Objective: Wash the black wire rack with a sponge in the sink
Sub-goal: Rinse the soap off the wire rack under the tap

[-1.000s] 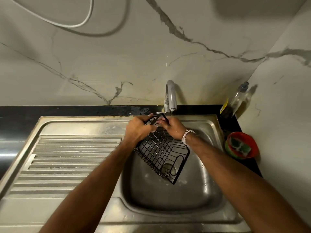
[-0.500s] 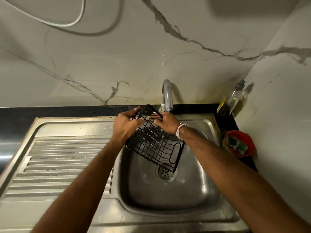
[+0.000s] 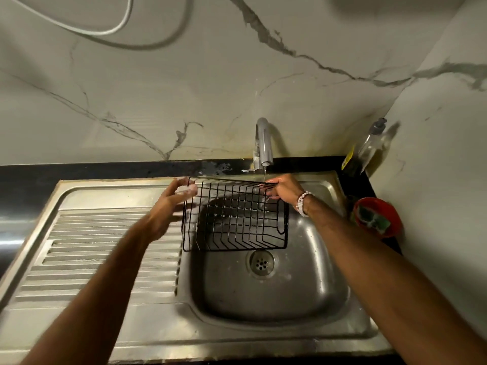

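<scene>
Hands at black wire rack (image 3: 234, 219), held tilted over sink (image 3: 316, 285) under running tap (image 3: 263, 143).
Top-right corner is gripped by right hand (image 3: 283, 189); left hand (image 3: 179, 196), soapy & relaxed, is seen just beside left edge, nothing held. Long axis runs L–R betw. hands.

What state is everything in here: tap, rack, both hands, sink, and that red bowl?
Tap, running a thin stream.
Sink, drain unplugged.
Black wire rack, held up over the sink.
Right hand, grips the rack's top edge.
Left hand, foamy, at the rack's corner; grip unclear.
Red bowl, holds a sponge.
Soap bottle, standing in the corner.
</scene>
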